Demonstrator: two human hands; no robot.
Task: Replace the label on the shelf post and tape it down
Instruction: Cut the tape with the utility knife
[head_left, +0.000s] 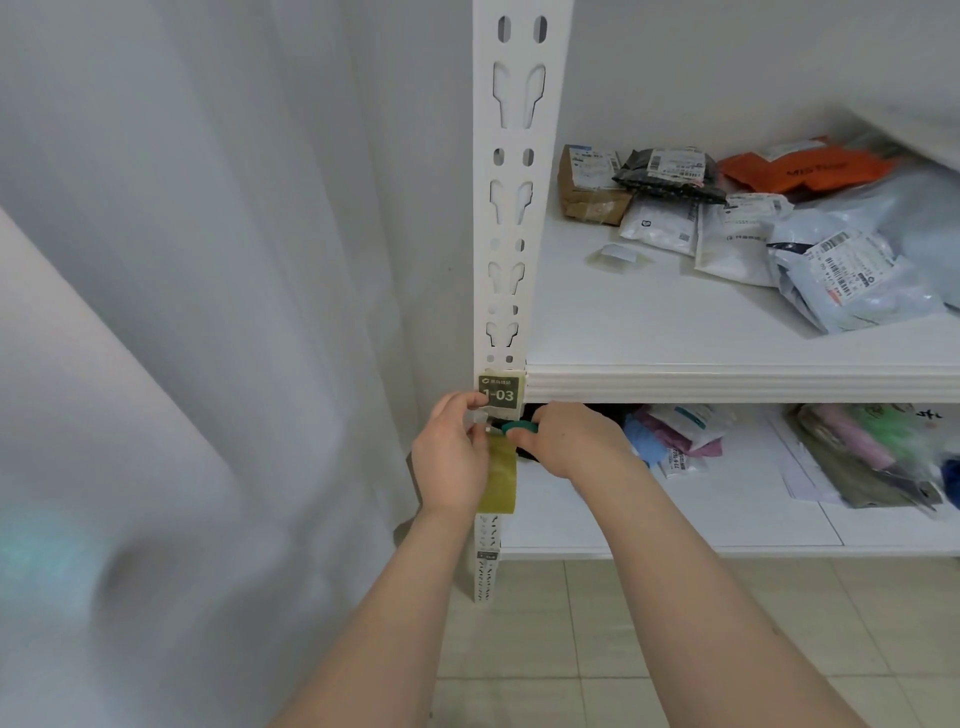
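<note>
Left hand (451, 460) pinches tape (502, 480), right hand (567, 441) grips teal tool (520, 428).

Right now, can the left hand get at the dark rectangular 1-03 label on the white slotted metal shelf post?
Likely yes: fingertips of the left hand are at the lower left corner of the dark 1-03 label; nothing covers its face.

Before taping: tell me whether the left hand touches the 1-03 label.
Touching. Head view: the left hand lays a fingertip over the 1-03 label at its left edge.

White curtain (182, 312), beige tiled floor (675, 623)
</note>
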